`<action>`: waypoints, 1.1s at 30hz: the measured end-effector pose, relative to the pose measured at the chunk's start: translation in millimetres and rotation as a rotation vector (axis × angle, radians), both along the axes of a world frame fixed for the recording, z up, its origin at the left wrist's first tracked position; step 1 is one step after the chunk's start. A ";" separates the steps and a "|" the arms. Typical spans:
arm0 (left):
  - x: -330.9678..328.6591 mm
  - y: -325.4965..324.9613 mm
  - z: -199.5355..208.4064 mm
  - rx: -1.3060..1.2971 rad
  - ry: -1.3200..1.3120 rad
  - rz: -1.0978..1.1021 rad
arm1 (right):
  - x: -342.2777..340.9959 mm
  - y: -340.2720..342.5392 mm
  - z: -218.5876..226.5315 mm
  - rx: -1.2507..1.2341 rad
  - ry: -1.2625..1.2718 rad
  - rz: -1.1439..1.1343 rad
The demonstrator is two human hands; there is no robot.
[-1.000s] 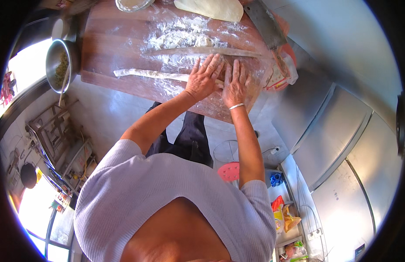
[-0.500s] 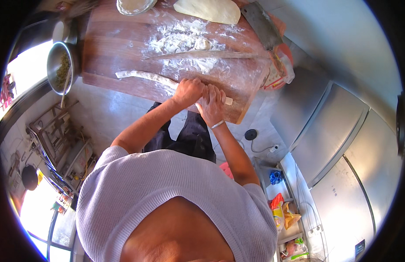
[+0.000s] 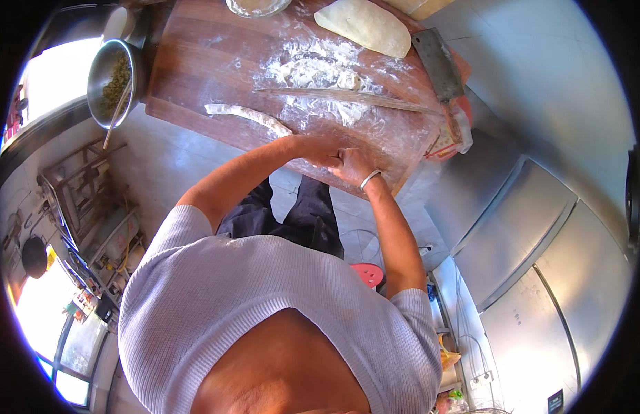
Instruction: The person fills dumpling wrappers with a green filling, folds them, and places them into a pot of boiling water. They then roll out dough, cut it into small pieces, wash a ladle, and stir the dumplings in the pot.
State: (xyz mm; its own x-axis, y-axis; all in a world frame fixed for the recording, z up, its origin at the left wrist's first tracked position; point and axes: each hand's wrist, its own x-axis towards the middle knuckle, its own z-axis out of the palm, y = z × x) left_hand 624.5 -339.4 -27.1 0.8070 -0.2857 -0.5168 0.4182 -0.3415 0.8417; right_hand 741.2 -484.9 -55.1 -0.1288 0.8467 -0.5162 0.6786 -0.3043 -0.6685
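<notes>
A floured dough rope (image 3: 247,116) lies along the near side of the wooden board (image 3: 189,58), its right end passing out of sight at my left wrist. Over the board's near edge, my left hand (image 3: 320,150) is closed, knuckles up. Against it presses my right hand (image 3: 356,168), also closed, with a bangle at the wrist. Whatever sits between the fingers is hidden. Beyond them, a thin wooden rolling pin (image 3: 347,95) rests across scattered flour (image 3: 306,65), with a small dough lump (image 3: 348,81) just behind it.
A large dough slab (image 3: 365,27) lies at the far side, near a cleaver (image 3: 438,65) on the right. A flour bowl (image 3: 258,5) stands at the back. Left of the board is a metal bowl (image 3: 92,86) with greenish filling and chopsticks. A steel refrigerator (image 3: 516,231) stands at right.
My hands have come together and closed, with the right hand's fingers no longer spread over the dough. The white dough end beside the right hand is out of sight. The view has shifted slightly.
</notes>
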 end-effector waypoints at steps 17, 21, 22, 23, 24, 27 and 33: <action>-19.3 10.7 3.6 0.529 0.189 0.010 | 54.5 -52.1 28.6 -0.099 -0.329 -0.034; -18.3 12.7 5.4 0.529 0.157 -0.010 | 65.1 -62.4 22.6 -0.066 -0.363 -0.053; -18.2 13.4 6.5 0.552 0.147 -0.025 | 67.6 -65.0 21.7 -0.073 -0.368 -0.062; -18.1 14.5 8.1 0.577 0.137 -0.040 | 69.9 -67.2 21.0 -0.079 -0.373 -0.070; -17.9 14.9 8.9 0.601 0.127 -0.054 | 71.8 -69.5 20.7 -0.085 -0.378 -0.078; -22.6 6.4 -0.7 0.726 0.159 -0.070 | 73.6 -76.1 23.8 -0.114 -0.446 -0.092; -53.0 -49.8 14.9 1.168 -0.098 0.213 | 26.5 -86.1 51.9 0.013 -0.813 -0.302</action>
State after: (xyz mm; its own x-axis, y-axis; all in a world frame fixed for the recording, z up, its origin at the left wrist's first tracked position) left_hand 571.5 -389.2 -12.3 0.8317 0.4614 -0.3090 0.5107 -0.8540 0.0992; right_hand 767.7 -571.0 -3.2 0.5070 0.7918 -0.3405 0.8390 -0.5439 -0.0157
